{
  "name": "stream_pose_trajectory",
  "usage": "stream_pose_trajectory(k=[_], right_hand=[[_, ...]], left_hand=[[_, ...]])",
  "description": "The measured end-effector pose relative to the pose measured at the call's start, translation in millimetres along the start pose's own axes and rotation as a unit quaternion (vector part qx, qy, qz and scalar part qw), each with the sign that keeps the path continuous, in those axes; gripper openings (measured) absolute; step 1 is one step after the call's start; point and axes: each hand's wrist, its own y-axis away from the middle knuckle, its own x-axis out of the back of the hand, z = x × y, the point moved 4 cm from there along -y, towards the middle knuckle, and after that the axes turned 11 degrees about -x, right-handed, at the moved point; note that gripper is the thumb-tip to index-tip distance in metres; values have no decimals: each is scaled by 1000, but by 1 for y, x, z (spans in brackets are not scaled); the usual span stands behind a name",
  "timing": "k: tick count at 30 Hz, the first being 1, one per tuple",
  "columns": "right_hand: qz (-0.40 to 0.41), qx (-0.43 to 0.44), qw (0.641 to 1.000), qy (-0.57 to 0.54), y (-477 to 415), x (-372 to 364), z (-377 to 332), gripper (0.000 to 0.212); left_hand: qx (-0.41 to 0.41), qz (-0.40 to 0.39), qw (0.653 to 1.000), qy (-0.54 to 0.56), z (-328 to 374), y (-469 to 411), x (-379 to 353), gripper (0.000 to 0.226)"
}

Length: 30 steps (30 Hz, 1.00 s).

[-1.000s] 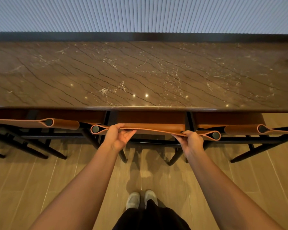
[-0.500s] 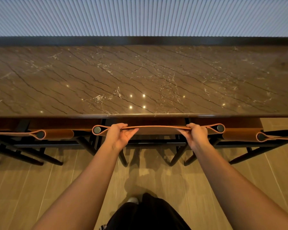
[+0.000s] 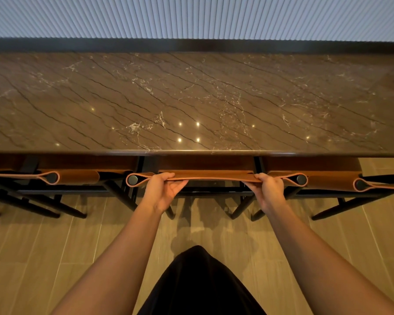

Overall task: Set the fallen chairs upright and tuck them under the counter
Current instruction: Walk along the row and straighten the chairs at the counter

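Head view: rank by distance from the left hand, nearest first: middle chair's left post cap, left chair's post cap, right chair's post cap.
1. middle chair's left post cap: just left of the left hand, on the backrest it grips.
2. left chair's post cap: farther left along the row.
3. right chair's post cap: far right, past the right hand.

Both arms stretched forward, left hand gripping, right hand gripping, fingers curled
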Motion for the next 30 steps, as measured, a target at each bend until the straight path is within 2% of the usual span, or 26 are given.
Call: stream_pose_trajectory(k=[9,16,20,25,28,30], right_hand=[[10,3,1000,-3,-3,1,1,38],[-1,-34,999,0,4,-1,0,16],[-31,-49,997,44,19,6,9,41],[-50,-52,997,29,47,20,33,60],[-67,-43,996,29,72,30,48,61],[-78,-33,996,24,93,42,58,57]], left_hand=[[11,-14,1000,-8,-2,-4,4,36],[-29,-13,998,-50,-6,-7,4,27],[-47,8,997,-59,-15,2,1,34],[-53,-27,996,-65,-32,36,-6,37],[-60,-53,994,-71,-39,58,-6,56],[-58,-69,993,-74,-43,76,-2,61]])
